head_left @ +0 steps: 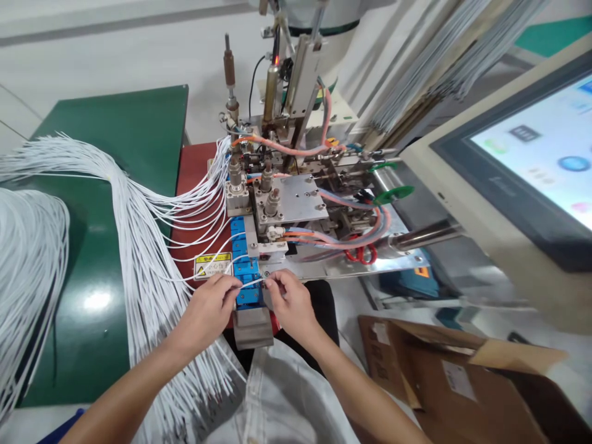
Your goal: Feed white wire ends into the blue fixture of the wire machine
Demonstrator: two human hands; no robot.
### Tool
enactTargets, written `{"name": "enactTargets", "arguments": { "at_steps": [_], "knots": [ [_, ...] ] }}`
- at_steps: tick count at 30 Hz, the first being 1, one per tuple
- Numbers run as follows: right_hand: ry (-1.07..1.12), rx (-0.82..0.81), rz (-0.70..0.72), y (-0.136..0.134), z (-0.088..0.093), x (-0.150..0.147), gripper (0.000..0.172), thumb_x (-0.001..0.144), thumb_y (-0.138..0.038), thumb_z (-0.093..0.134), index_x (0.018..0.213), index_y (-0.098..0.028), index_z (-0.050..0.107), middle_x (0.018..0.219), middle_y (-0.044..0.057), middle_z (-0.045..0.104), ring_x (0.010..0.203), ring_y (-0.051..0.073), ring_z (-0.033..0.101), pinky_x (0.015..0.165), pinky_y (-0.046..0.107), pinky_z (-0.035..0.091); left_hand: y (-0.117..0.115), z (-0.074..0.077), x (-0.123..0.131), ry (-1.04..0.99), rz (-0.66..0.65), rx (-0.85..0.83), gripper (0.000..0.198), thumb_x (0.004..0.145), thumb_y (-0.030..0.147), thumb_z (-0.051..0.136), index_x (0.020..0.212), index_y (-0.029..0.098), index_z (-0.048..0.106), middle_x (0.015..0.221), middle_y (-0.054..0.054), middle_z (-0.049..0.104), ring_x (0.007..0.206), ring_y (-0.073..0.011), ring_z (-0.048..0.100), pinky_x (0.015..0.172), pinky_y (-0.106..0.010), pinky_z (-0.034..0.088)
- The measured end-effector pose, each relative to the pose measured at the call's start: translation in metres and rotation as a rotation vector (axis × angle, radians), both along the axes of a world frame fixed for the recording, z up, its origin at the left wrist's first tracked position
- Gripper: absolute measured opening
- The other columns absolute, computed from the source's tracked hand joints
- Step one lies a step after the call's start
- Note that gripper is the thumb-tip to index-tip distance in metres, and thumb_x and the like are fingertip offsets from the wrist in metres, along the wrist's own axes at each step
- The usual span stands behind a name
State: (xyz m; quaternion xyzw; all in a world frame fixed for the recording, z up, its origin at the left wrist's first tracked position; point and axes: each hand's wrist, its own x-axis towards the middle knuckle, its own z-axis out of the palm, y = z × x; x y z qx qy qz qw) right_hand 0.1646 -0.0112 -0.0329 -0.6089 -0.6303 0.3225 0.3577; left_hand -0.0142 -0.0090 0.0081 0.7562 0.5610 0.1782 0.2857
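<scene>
A white wire [252,283] stretches between my two hands, just over a row of blue clamp blocks [248,296] at the front of the machine. My left hand [213,303] pinches it on the left side of the blocks. At the wire's right end, the fingertips of my right hand [290,300] close on its tip. Other white wires [203,213] run from a large bundle [127,246] on the left into the blue blocks further back. A metal plate [253,328] sits below the blocks, close to my lap.
The machine [296,197] carries orange and clear hoses and a green-flanged spool [393,185]. A touchscreen [531,148] juts in from the right. An open cardboard box [444,376] stands lower right. Another wire bundle [32,265] lies on the green table [92,345].
</scene>
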Motion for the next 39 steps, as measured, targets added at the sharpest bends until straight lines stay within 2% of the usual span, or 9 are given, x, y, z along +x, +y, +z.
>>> {"name": "enactTargets", "arguments": {
  "at_steps": [4,12,16,18,20,29,39],
  "knots": [
    [-0.026,-0.046,0.017,0.0,-0.001,-0.002,0.015,0.081,-0.024,0.043,0.072,-0.019,0.055,0.069,0.002,0.058,0.061,0.015,0.053,0.056,0.024,0.039,0.002,-0.006,0.001,0.063,-0.001,0.052,0.014,0.083,0.013,0.045,0.086,0.019,0.057,0.083,-0.002,0.057,0.078,-0.0154,0.057,0.073,-0.03,0.046],
    [0.12,-0.189,0.078,0.012,-0.005,0.002,0.014,0.078,-0.024,0.045,0.066,-0.02,0.052,0.06,-0.001,0.053,0.055,0.014,0.049,0.052,0.024,0.038,0.003,-0.006,0.004,0.148,-0.027,0.103,0.016,0.084,0.011,0.042,0.086,0.018,0.057,0.082,-0.003,0.056,0.077,-0.0165,0.057,0.074,-0.033,0.048],
    [0.148,-0.136,0.151,0.017,-0.005,0.009,0.018,0.083,-0.025,0.043,0.07,-0.02,0.054,0.068,0.0,0.056,0.066,0.015,0.053,0.06,0.025,0.041,0.002,-0.011,0.002,0.103,-0.04,0.118,0.017,0.085,0.01,0.042,0.088,0.018,0.057,0.083,-0.003,0.055,0.077,-0.0158,0.057,0.074,-0.032,0.048],
    [0.139,-0.081,0.132,0.017,-0.004,0.009,0.019,0.084,-0.026,0.043,0.071,-0.02,0.055,0.072,0.001,0.056,0.07,0.015,0.054,0.064,0.026,0.041,0.002,-0.013,0.001,0.085,-0.043,0.124,0.017,0.085,0.01,0.042,0.089,0.018,0.056,0.084,-0.004,0.055,0.078,-0.0158,0.057,0.075,-0.032,0.048],
    [0.151,-0.066,0.101,0.017,-0.004,0.008,0.016,0.082,-0.025,0.046,0.07,-0.019,0.056,0.071,0.001,0.056,0.067,0.014,0.053,0.062,0.025,0.041,0.001,-0.013,0.001,0.077,-0.041,0.126,0.017,0.086,0.01,0.041,0.089,0.018,0.056,0.085,-0.004,0.055,0.079,-0.0159,0.057,0.076,-0.032,0.048],
    [0.284,-0.162,0.013,0.01,-0.011,0.001,0.015,0.078,-0.025,0.051,0.066,-0.018,0.055,0.06,-0.002,0.053,0.056,0.012,0.05,0.053,0.023,0.04,-0.001,-0.013,0.002,0.067,-0.03,0.126,0.018,0.085,0.009,0.04,0.09,0.017,0.057,0.086,-0.004,0.055,0.081,-0.0159,0.057,0.076,-0.031,0.048],
    [0.105,0.104,0.067,0.008,-0.006,0.001,0.014,0.078,-0.018,0.046,0.065,-0.02,0.052,0.066,0.001,0.052,0.064,0.015,0.05,0.061,0.027,0.04,-0.002,-0.012,0.003,0.054,-0.031,0.112,0.02,0.084,0.008,0.039,0.089,0.017,0.057,0.086,-0.004,0.056,0.08,-0.0162,0.058,0.075,-0.031,0.049]
  ]
}}
